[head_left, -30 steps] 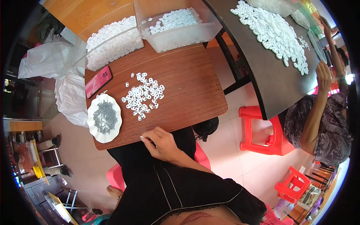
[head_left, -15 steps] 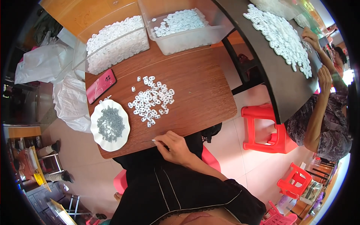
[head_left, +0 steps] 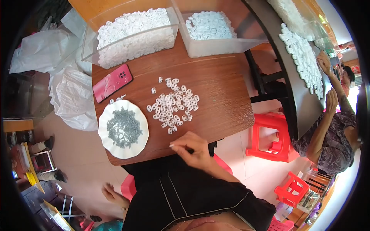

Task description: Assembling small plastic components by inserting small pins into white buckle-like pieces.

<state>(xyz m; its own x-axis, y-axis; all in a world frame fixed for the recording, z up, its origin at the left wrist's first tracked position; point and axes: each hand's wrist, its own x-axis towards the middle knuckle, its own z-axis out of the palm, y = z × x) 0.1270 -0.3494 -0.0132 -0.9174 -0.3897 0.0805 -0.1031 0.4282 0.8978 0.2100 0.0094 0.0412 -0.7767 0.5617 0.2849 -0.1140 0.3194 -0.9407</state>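
Observation:
My right hand (head_left: 191, 151) is over the table's near edge, thumb and forefinger pinched together. A small whitish spot shows at its fingertips, too small to make out. My left hand (head_left: 112, 193) hangs low on the left beside the pink seat, away from the table, its fingers smeared by motion. Beyond the right hand lies a loose pile of small white oval plastic pieces (head_left: 173, 104) with dark holes. To their left stands a white scalloped plate (head_left: 143, 133) bearing a heap of small grey parts (head_left: 124, 127).
Behind the pile stand a clear bin of white pieces (head_left: 135, 34) and another bin of pale pieces (head_left: 210, 27). A pink phone (head_left: 113, 82) lies at the table's left. A co-worker (head_left: 333, 134) sits at a dark table (head_left: 285, 57) on the right, near a red stool (head_left: 269, 136).
My left hand has come into view from behind my body at lower left. My right hand stays pinched near the table edge. The view has shifted, moving the table contents rightward.

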